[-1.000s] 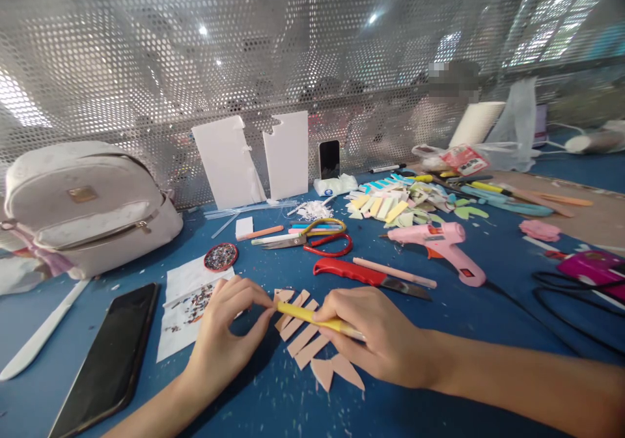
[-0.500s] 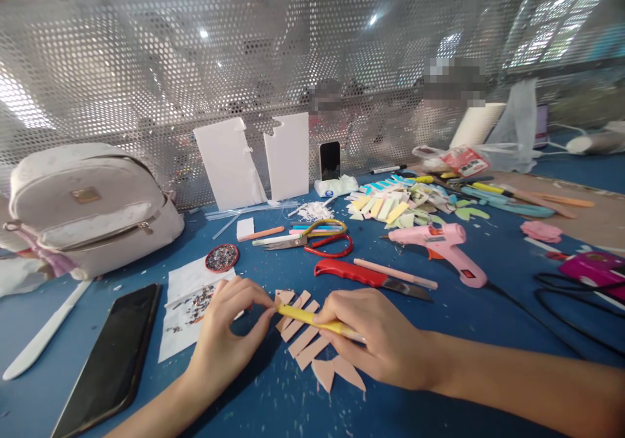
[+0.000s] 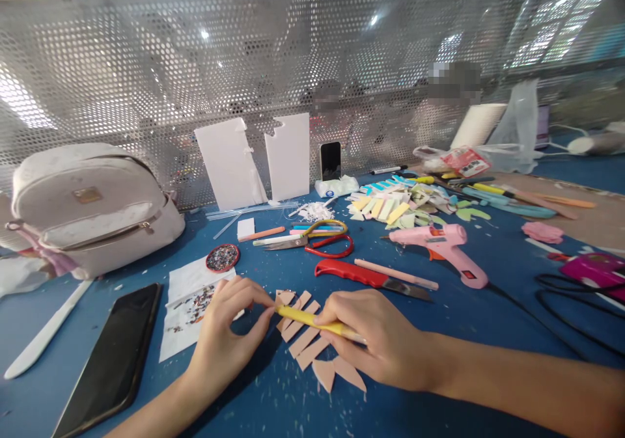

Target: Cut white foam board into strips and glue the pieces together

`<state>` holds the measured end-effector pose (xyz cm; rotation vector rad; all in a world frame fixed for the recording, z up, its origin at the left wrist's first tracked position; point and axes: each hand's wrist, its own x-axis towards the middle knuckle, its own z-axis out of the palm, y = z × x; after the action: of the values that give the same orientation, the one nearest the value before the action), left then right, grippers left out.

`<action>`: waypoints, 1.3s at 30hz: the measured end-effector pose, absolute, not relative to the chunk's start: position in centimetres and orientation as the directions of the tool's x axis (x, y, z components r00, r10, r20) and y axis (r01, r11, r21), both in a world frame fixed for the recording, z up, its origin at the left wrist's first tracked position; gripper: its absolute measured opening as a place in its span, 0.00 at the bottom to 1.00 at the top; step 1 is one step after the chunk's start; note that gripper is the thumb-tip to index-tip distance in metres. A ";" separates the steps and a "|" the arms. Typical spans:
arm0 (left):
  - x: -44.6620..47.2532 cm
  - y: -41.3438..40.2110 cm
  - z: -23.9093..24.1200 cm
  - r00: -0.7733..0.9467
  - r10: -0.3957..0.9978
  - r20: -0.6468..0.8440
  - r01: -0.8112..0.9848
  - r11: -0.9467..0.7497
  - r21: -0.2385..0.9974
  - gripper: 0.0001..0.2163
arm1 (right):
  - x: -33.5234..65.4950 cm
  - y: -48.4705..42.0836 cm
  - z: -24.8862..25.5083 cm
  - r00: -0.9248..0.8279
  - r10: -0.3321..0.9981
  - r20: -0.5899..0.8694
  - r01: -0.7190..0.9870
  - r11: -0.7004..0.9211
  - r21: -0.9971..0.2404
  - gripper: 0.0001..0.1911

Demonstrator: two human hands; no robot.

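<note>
My right hand (image 3: 374,340) is closed around the near end of a slim yellow stick (image 3: 299,314), perhaps a rolled strip. At the stick's far tip, the thumb and index finger of my left hand (image 3: 234,334) pinch together. Beneath it lie several peach-coloured cut strips (image 3: 303,339) in a row, with pointed leaf-like peach pieces (image 3: 349,373) at their near end. Left of my left hand is a white paper (image 3: 183,324) scattered with small dark bits. A red round dish (image 3: 222,258) of similar bits stands on its upper edge.
Beyond my hands lie a red-handled knife (image 3: 349,272), scissors (image 3: 329,246) and a pink glue gun (image 3: 446,243) with its cord. A phone (image 3: 110,360), white knife (image 3: 46,334) and backpack (image 3: 97,223) occupy the left. Paper scraps (image 3: 390,207) are piled at the back right.
</note>
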<state>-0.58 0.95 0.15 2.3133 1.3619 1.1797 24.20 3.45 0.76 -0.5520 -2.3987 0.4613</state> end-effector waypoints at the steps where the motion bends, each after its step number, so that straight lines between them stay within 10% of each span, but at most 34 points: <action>1: -0.6 0.9 0.2 0.256 0.807 0.532 0.642 -0.553 0.531 0.06 | 24.2 3.4 0.7 -0.716 0.491 0.496 0.271 0.850 -0.451 0.03; 39: -0.8 1.3 -0.1 0.319 0.788 0.527 0.661 -0.583 0.472 0.04 | 24.4 3.7 0.6 -0.701 0.491 0.517 0.275 0.856 -0.438 0.04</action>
<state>-0.85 1.33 -0.05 2.4083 1.3375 1.1143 24.40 3.69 0.58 -0.5539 -2.3800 0.4361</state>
